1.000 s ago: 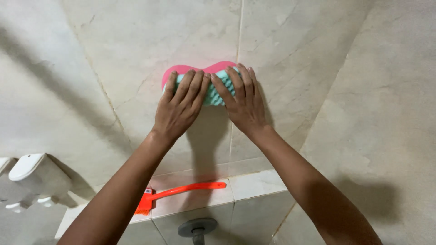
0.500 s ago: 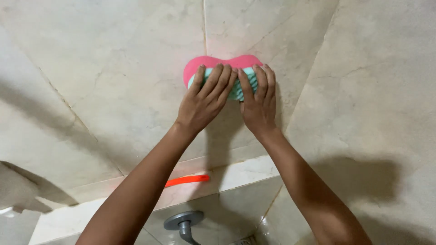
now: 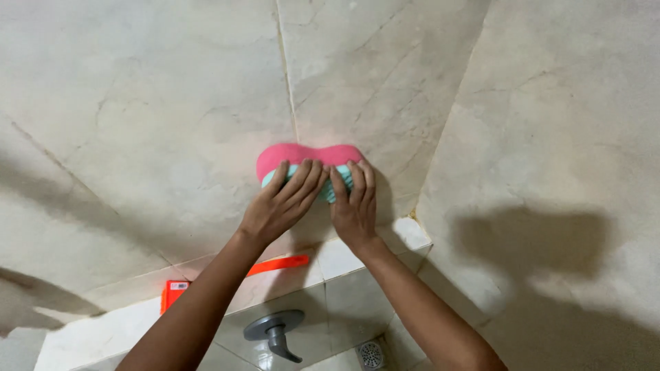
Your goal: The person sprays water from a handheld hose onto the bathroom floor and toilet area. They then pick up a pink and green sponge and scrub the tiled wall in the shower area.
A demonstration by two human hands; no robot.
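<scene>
A pink, peanut-shaped sponge with a teal ribbed back is pressed flat against the beige marble wall tile. My left hand lies over the sponge's left half, fingers spread on the teal part. My right hand covers its right half, fingers pointing up. Both hands push the sponge onto the wall, just left of the room corner and above a tiled ledge. Most of the teal side is hidden under my fingers.
A white tiled ledge runs below the hands. An orange-handled scraper lies on it at the left. A grey tap handle sticks out under the ledge, and a round floor drain sits low. The side wall meets at the right.
Both hands and the sponge have slid down the wall toward the ledge and the corner. The view has shifted, bringing the tap handle and drain into sight.
</scene>
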